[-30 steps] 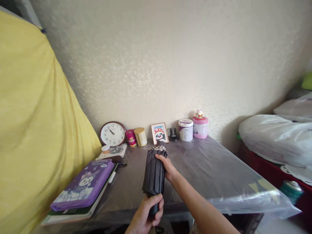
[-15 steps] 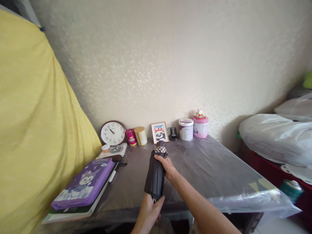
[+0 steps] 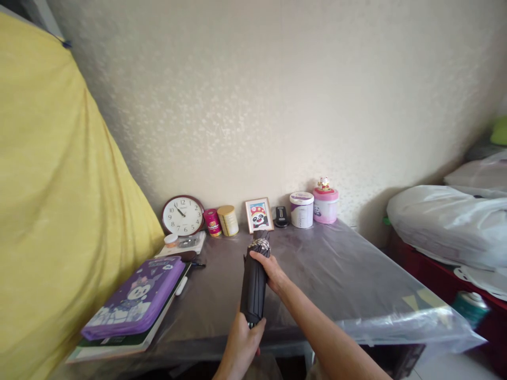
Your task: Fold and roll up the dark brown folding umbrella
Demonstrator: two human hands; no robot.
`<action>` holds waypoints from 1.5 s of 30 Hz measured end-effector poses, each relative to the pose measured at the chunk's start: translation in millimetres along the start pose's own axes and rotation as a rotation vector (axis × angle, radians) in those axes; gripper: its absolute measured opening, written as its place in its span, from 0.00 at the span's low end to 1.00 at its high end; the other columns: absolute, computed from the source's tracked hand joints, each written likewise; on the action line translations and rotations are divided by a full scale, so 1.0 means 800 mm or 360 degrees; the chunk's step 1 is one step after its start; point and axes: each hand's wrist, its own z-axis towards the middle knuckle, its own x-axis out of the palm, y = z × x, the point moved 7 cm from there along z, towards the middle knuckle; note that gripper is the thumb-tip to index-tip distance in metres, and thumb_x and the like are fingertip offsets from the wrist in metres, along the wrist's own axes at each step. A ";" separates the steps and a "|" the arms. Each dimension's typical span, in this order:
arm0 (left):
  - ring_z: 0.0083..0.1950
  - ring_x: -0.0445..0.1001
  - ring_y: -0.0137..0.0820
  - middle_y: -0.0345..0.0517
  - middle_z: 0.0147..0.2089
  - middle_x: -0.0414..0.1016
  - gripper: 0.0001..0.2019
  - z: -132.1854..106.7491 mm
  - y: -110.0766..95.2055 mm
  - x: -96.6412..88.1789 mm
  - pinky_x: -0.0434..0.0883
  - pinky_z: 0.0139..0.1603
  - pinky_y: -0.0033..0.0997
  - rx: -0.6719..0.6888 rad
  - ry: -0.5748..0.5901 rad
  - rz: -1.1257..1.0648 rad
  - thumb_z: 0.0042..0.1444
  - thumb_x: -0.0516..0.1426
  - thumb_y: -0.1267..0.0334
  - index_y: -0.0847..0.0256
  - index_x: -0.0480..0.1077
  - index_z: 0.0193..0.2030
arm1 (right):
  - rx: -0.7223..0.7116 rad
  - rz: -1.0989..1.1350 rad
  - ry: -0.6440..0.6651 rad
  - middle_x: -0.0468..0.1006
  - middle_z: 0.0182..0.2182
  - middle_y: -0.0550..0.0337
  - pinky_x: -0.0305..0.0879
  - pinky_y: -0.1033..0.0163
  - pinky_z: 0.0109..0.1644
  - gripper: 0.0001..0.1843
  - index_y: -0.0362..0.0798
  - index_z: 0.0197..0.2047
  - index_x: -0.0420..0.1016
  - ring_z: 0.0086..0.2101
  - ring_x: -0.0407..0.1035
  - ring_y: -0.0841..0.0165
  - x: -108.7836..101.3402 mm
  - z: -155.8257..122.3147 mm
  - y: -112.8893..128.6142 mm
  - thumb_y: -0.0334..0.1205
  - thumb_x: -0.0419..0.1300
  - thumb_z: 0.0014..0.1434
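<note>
A folded black umbrella (image 3: 254,287) points away from me over the front half of the table, with a patterned band of checked cloth near its far end. My right hand (image 3: 270,269) is wrapped round the upper part of its fabric, thumb on top. Around the near end, where a bit of metal shows, my left hand (image 3: 246,335) is closed; most of the handle is hidden inside it. Beyond the umbrella's tip stands a framed panda picture (image 3: 259,215).
Along the wall stand a round clock (image 3: 182,215), a pink can (image 3: 213,222), a yellow can (image 3: 228,220), a white tub (image 3: 301,210) and a pink tub (image 3: 325,206). A purple case (image 3: 134,298) lies on books at the left. White bags (image 3: 447,227) are piled at the right.
The umbrella's fabric looks narrower and drawn closer round the shaft near its lower end. Both hands keep nearly the same places on it.
</note>
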 end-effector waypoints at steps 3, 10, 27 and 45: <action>0.12 0.59 0.23 0.29 0.15 0.60 0.16 -0.004 -0.003 0.006 0.55 0.11 0.21 0.0032 0.0173 -0.0188 0.44 0.59 0.56 0.60 0.60 0.37 | 0.0016 0.0039 0.0047 0.77 0.23 0.56 0.69 0.63 0.29 0.15 0.41 0.34 0.71 0.22 0.70 0.68 0.003 0.000 0.001 0.40 0.65 0.43; 0.13 0.58 0.19 0.32 0.17 0.60 0.16 -0.017 -0.019 0.013 0.48 0.11 0.18 -0.0027 0.0478 -0.0555 0.44 0.58 0.51 0.61 0.60 0.29 | 0.0110 0.0066 0.0128 0.77 0.24 0.53 0.69 0.62 0.28 0.15 0.41 0.33 0.71 0.22 0.70 0.67 0.010 -0.008 0.006 0.44 0.62 0.46; 0.13 0.60 0.21 0.31 0.18 0.62 0.16 -0.012 -0.013 0.015 0.50 0.10 0.19 -0.0008 0.0433 -0.0433 0.46 0.57 0.53 0.60 0.59 0.35 | 0.0080 -0.0028 0.0100 0.77 0.24 0.54 0.69 0.62 0.27 0.17 0.42 0.34 0.70 0.23 0.71 0.66 0.008 -0.006 0.005 0.46 0.63 0.46; 0.24 0.61 0.24 0.34 0.23 0.62 0.22 0.064 -0.064 -0.065 0.60 0.25 0.23 0.0558 -0.0245 -0.0315 0.43 0.60 0.51 0.62 0.68 0.42 | 0.0022 -0.0100 0.0022 0.76 0.22 0.59 0.68 0.63 0.28 0.16 0.44 0.35 0.71 0.21 0.69 0.69 0.008 -0.006 0.004 0.40 0.65 0.42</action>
